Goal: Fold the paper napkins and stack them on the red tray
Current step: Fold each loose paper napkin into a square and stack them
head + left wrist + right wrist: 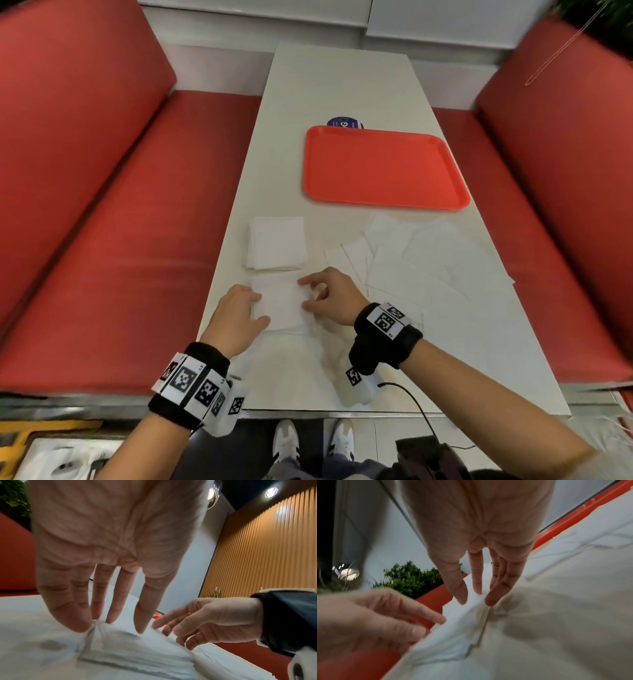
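A folded white napkin (281, 305) lies flat near the front of the white table (342, 85). My left hand (255, 308) presses straight fingertips on its left edge. My right hand (306, 294) touches its right edge with index finger and thumb. The left wrist view shows my left hand (109, 626) with fingertips down on the napkin (133, 649). In the right wrist view my right hand (476, 599) has its fingertips on the napkin (453, 635). Just behind lies a stack of folded napkins (277, 243). Unfolded napkins (428, 267) spread to the right. The red tray (380, 171) beyond is bare.
A round purple item (344, 122) peeks out behind the tray. Red benches flank the table on the left (102, 205) and right (565, 171). A black cable (411, 397) runs off the table's front edge by my right wrist.
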`<act>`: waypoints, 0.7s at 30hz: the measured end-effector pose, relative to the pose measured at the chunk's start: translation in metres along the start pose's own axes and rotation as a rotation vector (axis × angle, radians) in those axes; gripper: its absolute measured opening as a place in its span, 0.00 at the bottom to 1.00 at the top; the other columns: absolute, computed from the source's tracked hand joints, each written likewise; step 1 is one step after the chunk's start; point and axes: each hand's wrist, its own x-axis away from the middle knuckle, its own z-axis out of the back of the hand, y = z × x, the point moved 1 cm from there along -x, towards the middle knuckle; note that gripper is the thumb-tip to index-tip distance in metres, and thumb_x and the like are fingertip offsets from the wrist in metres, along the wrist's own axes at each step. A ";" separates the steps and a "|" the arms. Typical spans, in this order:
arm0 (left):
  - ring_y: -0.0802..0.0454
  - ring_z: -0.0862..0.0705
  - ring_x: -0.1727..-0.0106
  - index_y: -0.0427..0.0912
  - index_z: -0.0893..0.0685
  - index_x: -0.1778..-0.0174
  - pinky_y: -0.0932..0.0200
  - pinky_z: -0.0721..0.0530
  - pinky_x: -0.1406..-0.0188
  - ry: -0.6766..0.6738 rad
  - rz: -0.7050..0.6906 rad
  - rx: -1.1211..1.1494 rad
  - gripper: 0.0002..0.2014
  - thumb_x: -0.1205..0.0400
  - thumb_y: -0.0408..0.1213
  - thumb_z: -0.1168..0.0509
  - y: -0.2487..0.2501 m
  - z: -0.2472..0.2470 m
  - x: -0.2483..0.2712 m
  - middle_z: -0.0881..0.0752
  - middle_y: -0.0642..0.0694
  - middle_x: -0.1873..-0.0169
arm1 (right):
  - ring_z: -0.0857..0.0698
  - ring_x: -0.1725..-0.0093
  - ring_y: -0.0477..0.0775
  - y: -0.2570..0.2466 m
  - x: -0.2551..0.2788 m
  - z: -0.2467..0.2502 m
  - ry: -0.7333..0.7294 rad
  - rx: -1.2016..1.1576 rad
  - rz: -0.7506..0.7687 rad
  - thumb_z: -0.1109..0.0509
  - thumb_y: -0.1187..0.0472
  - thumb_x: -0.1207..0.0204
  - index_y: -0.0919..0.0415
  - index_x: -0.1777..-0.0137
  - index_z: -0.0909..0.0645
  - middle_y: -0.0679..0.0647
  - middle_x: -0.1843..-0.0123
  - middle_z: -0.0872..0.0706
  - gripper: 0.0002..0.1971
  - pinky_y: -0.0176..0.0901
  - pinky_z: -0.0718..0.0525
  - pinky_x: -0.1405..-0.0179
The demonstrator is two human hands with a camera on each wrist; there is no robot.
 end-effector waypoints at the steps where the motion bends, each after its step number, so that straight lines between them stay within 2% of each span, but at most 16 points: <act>1: 0.45 0.22 0.34 0.35 0.23 0.28 0.56 0.26 0.32 0.000 -0.001 0.006 0.26 0.21 0.37 0.28 0.000 0.000 0.000 0.27 0.43 0.29 | 0.17 0.58 0.51 0.003 0.004 0.005 0.007 -0.010 -0.006 0.24 0.59 0.27 0.54 0.33 0.18 0.54 0.42 0.24 0.21 0.39 0.19 0.48; 6: 0.47 0.23 0.35 0.40 0.21 0.30 0.57 0.26 0.33 0.032 -0.014 0.061 0.22 0.21 0.37 0.29 0.003 0.003 0.003 0.26 0.45 0.32 | 0.18 0.54 0.50 0.032 0.023 0.054 0.105 0.085 -0.082 0.25 0.56 0.26 0.54 0.36 0.16 0.53 0.40 0.21 0.18 0.37 0.23 0.51; 9: 0.49 0.28 0.32 0.44 0.21 0.31 0.61 0.30 0.36 0.095 -0.060 0.038 0.19 0.18 0.38 0.32 0.007 0.004 0.008 0.28 0.48 0.33 | 0.16 0.49 0.56 0.065 0.026 0.097 0.259 0.216 -0.167 0.25 0.58 0.26 0.56 0.38 0.15 0.56 0.41 0.18 0.16 0.42 0.21 0.45; 12: 0.52 0.34 0.28 0.47 0.20 0.33 0.65 0.36 0.39 0.152 -0.143 0.012 0.15 0.16 0.38 0.36 0.014 0.006 0.015 0.31 0.50 0.31 | 0.18 0.42 0.63 0.100 0.027 0.136 0.352 0.383 -0.287 0.27 0.60 0.25 0.59 0.34 0.18 0.62 0.37 0.19 0.19 0.48 0.22 0.42; 15: 0.60 0.36 0.33 0.49 0.18 0.37 0.66 0.38 0.38 0.197 -0.235 0.042 0.13 0.17 0.37 0.34 0.020 0.005 0.019 0.31 0.52 0.31 | 0.23 0.32 0.66 0.124 0.025 0.160 0.373 0.522 -0.427 0.30 0.59 0.23 0.63 0.28 0.25 0.65 0.32 0.22 0.23 0.55 0.22 0.37; 18: 0.60 0.34 0.34 0.51 0.16 0.40 0.65 0.36 0.37 0.202 -0.272 0.084 0.11 0.18 0.37 0.33 0.022 0.002 0.022 0.29 0.54 0.33 | 0.19 0.39 0.68 0.137 0.023 0.166 0.292 0.574 -0.555 0.33 0.54 0.21 0.67 0.33 0.25 0.67 0.36 0.19 0.21 0.52 0.20 0.46; 21: 0.58 0.32 0.32 0.51 0.16 0.41 0.65 0.36 0.37 0.205 -0.275 0.096 0.11 0.18 0.37 0.33 0.024 -0.001 0.025 0.29 0.55 0.34 | 0.17 0.47 0.68 0.143 0.020 0.161 0.268 0.611 -0.581 0.36 0.55 0.19 0.68 0.40 0.23 0.67 0.42 0.18 0.17 0.48 0.23 0.56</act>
